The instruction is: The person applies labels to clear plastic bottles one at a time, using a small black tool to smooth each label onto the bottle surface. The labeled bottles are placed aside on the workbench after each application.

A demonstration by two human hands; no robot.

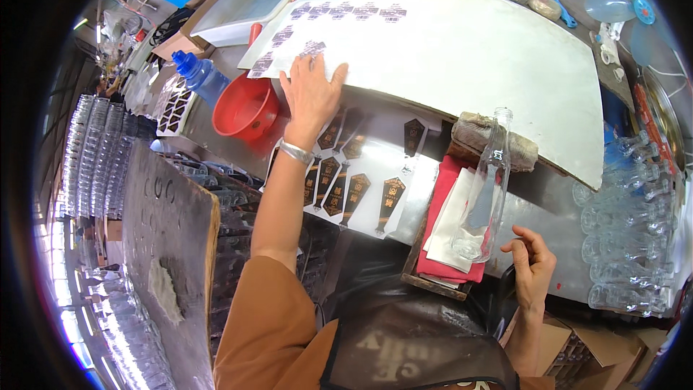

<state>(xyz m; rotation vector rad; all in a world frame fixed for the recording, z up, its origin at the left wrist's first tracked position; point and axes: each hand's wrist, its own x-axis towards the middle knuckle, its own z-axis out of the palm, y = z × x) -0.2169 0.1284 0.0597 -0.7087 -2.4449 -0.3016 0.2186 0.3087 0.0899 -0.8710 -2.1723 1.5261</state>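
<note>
My left hand [312, 99] rested palm down over the near left edge of a broad, flat white board [469, 43]. Its fingers [305, 66] were spread wide, their tips on or just beside a small pale label with purple-grey print [312, 48]; I saw nothing lifted in them. A row of 5 similar printed labels [341, 11] lay beyond the fingertips.

The clear glass long-necked bottle [482, 209] lay over folded red cloth [444, 180] and white cloth [446, 225] in a shallow brown wooden tray [434, 287], its neck across a rolled grey towel [469, 133]. Its long axis ran away from me, base near, neck far and slightly right. My right hand [533, 269] was the nearer, just right of the base and apart from the glass, its fingers loosely curled, partly open, nothing visible in them. From my left hand, the bottle lay well apart, rightward and closer to my body. Black kite-shaped labels with gold print [357, 191] lay between.
</note>
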